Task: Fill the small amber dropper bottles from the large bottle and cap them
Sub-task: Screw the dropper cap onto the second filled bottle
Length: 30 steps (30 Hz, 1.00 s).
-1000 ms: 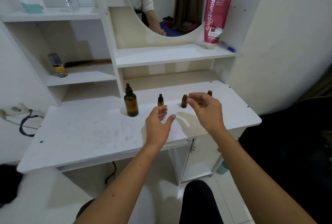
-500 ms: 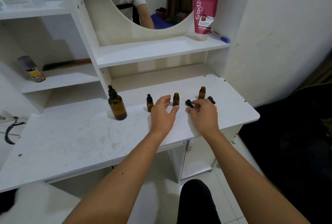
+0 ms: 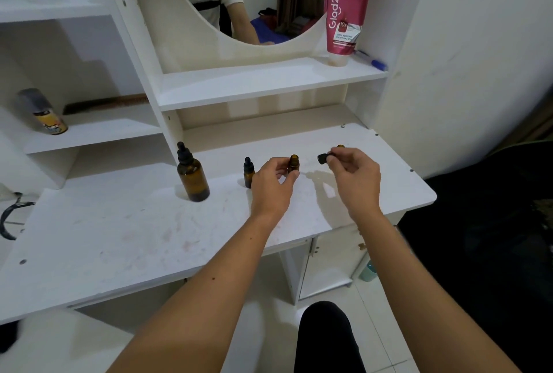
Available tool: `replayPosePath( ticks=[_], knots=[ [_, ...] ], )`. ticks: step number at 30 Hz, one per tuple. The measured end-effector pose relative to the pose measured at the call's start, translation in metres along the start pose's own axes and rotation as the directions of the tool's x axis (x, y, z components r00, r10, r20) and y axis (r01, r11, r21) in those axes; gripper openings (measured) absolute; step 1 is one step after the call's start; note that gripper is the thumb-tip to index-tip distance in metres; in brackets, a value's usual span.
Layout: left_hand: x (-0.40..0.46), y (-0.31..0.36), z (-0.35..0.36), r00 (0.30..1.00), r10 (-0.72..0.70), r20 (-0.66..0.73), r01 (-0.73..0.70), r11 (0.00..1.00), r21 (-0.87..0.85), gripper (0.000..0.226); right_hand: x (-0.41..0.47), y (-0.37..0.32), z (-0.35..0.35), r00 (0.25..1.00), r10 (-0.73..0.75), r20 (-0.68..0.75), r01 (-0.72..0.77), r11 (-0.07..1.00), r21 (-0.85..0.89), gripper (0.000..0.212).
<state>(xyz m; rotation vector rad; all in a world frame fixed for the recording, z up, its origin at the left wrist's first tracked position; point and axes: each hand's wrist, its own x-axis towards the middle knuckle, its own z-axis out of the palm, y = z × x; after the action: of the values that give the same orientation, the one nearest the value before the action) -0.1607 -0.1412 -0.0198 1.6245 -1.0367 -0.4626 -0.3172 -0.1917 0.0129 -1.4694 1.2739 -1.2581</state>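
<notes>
Head view: one small bottle capped, two to go

Left hand (image 3: 273, 184) holds an open small bottle (image 3: 294, 163), standing straight up mid-table. Right hand (image 3: 356, 176) pinches a black cap (image 3: 323, 158), tipped sideways, pointing left. Far left, the large bottle (image 3: 192, 176) stands upright, capped. Beside it, a capped small bottle (image 3: 248, 173). Another open bottle (image 3: 340, 146) hides behind the right hand.

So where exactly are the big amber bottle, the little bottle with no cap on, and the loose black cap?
big amber bottle (image 3: 193, 176), head view, on its glass body.
uncapped small bottle (image 3: 294, 162), head view, on its neck above the left hand's fingers.
black cap (image 3: 322, 158), head view, on the cap's side, pinched by the right hand.
</notes>
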Motion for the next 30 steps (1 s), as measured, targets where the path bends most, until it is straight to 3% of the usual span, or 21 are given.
replayPosePath(
  ticks=[6, 20, 30],
  knots=[
    [0.001, -0.003, -0.001, 1.0, -0.007, 0.011, 0.007, 1.0, 0.011, 0.026, 0.008, -0.019, 0.005, 0.992, -0.114, 0.057, 0.111, 0.993, 0.05, 0.017],
    [0.003, -0.008, 0.002, 1.0, 0.007, 0.006, -0.007, 1.0, -0.003, 0.026, 0.014, -0.029, 0.017, 0.913, -0.346, 0.217, 0.379, 0.915, -0.136, 0.019],
    [0.003, -0.009, 0.001, 1.0, 0.012, 0.013, -0.012, 0.999, -0.047, 0.021, 0.017, -0.015, 0.034, 0.843, -0.39, 0.371, 0.481, 0.855, -0.194, 0.024]
  ],
)
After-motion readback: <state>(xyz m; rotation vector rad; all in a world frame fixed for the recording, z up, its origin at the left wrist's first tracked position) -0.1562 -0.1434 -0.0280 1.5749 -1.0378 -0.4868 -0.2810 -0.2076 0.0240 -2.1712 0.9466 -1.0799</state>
